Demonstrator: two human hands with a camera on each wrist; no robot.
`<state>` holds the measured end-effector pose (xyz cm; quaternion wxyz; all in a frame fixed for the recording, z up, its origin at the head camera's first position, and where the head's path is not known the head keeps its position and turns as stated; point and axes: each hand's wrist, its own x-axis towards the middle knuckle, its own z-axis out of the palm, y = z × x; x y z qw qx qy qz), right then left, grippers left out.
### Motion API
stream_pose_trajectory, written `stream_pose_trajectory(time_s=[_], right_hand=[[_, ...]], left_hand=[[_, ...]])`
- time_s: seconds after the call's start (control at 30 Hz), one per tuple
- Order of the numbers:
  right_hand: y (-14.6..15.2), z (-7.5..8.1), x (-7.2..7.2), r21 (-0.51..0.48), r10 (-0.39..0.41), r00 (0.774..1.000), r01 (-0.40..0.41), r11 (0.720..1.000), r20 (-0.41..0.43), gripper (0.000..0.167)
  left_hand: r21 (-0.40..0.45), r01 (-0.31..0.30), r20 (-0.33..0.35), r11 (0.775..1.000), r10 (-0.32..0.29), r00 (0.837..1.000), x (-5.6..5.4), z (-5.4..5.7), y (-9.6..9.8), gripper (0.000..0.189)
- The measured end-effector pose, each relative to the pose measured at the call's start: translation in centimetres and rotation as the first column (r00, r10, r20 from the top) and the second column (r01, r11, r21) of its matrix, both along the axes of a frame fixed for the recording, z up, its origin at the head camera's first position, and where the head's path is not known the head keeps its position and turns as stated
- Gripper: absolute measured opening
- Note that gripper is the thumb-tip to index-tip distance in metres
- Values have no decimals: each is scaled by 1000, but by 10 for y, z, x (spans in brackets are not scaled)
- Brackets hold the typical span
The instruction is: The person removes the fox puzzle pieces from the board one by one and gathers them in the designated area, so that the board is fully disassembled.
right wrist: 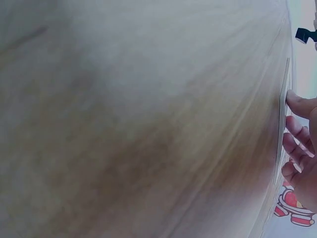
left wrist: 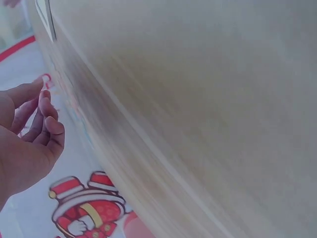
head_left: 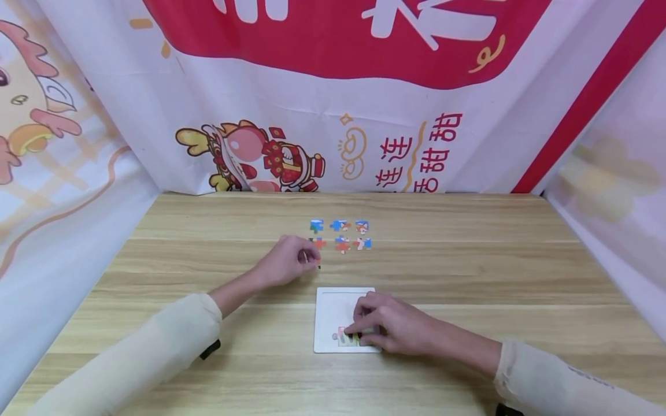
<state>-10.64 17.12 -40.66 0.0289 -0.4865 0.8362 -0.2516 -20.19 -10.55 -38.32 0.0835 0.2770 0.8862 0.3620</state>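
Observation:
My left hand (head_left: 289, 260) is at the near left of the loose puzzle pieces, its thumb and index fingertips together at a small orange puzzle piece (head_left: 318, 263), which they seem to pinch. In the left wrist view the left hand (left wrist: 29, 129) has curled fingers; the piece cannot be made out there. My right hand (head_left: 392, 323) lies over the right side of a white puzzle tray (head_left: 326, 312). Its fingertips touch joined pink and green puzzle pieces (head_left: 343, 340) at the tray's near edge, partly hidden by the hand. The right wrist view shows the right hand (right wrist: 302, 139) beside the tray's edge.
Beyond the tray, loose puzzle pieces (head_left: 340, 226) lie in two rows on the wooden table (head_left: 458, 260). A printed cloth (head_left: 312, 98) hangs along the table's far edge, with more cloth at both sides.

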Motion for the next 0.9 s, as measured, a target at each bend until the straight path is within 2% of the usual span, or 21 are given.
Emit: stream_pose_trajectory(time_s=[0.13,0.3,0.37,0.57,0.7,0.9], right_hand=[[0,1,0,6,11,997,-11,1000,-80,26],[1,5,2,15,8,994,-6,1000,-110,24],[2,6,3,11,-5,995,6,1000,-99,24],[9,8,7,21,-84,996,84,996,9,23],[15,7,9,41,-136,990,134,990,47,26],[17,6,12,20,-156,985,155,988,72,28]], left_hand=[[-6,61,3,998,-61,998,12,2,6,11],[-1,113,12,994,-113,994,26,3,14,10],[-6,135,5,991,-135,991,30,1,16,9],[7,172,67,985,-172,983,42,-7,21,10],[25,214,97,977,-215,972,49,-9,24,11],[14,279,79,960,-280,957,59,-10,29,12]])
